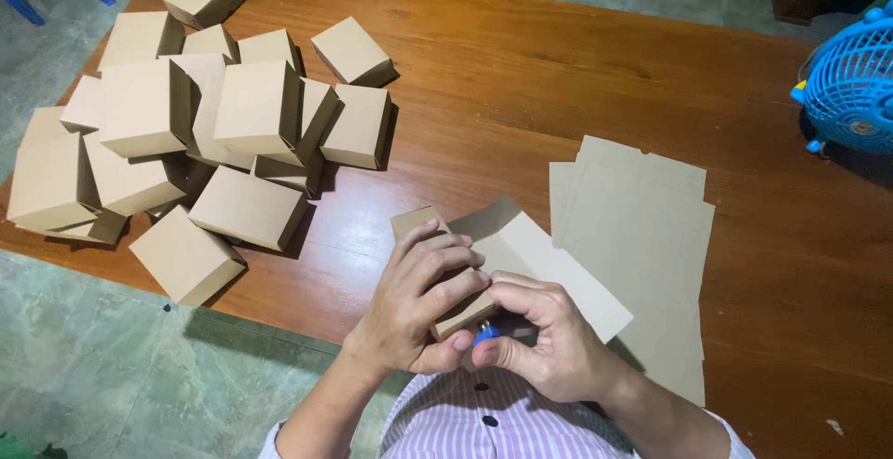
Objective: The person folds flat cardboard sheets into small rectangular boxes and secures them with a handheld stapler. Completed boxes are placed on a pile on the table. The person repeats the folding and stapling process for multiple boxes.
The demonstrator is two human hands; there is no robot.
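At the table's (558, 59) near edge, the left hand (414, 301) is gripping a half-folded box (420, 222), fingers wrapped over it, while the right hand (549, 333) is pinching a small blue thing (485, 333) against it. Flat blanks (642, 226) are lying just right; finished boxes (205, 143) are piling at the far left corner.

Plain tan boxes (200, 133) heaped left, flat blanks (642, 226) stacked right

Glossy brown wooden table (558, 78) on a greenish tiled floor (93, 375).
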